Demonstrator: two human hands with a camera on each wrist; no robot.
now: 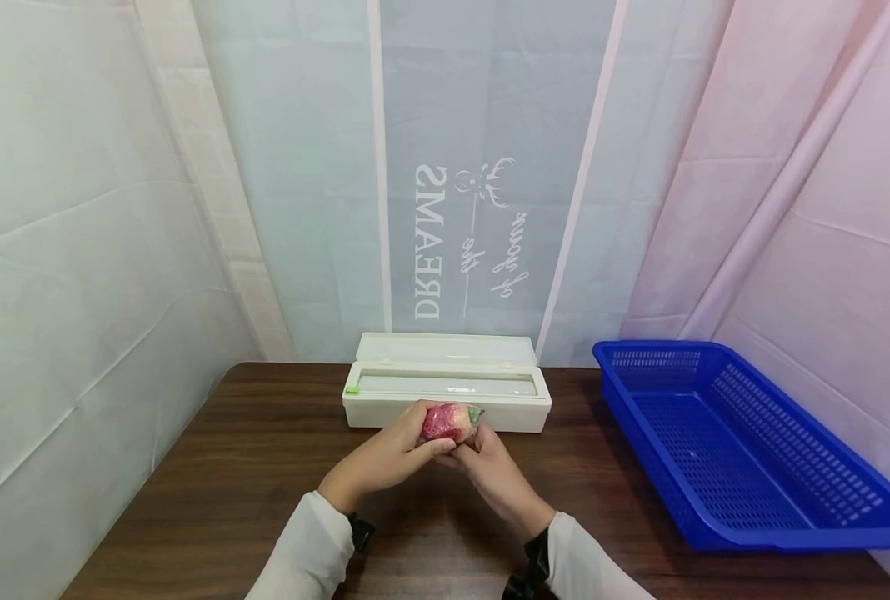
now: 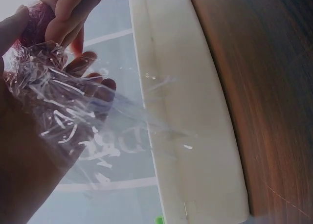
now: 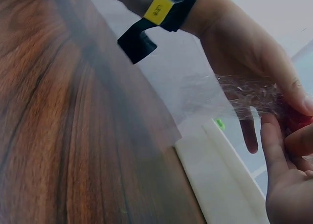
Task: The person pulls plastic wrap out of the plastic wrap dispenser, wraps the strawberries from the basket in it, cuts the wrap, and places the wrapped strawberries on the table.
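A round red and pale-yellow fruit (image 1: pixel 445 422) with a bit of green at its right end is wrapped in clear cling film. My left hand (image 1: pixel 381 458) holds it from the left, thumb along its near side. From the right, the fingers of my right hand (image 1: pixel 493 475) grip its green end and underside. In the left wrist view, crumpled film (image 2: pixel 63 106) bunches below the fruit, and a loose tail of it trails past the left palm. The right wrist view shows both hands meeting at the red fruit (image 3: pixel 296 119), largely covered by fingers.
Just beyond the hands, a white cling film dispenser (image 1: pixel 385 412) stands with its lid (image 1: pixel 445 347) raised and a green slider at its left end. A blue perforated basket (image 1: pixel 715 450) sits at the right of the dark wooden table (image 1: pixel 265 467). Fabric walls enclose the table.
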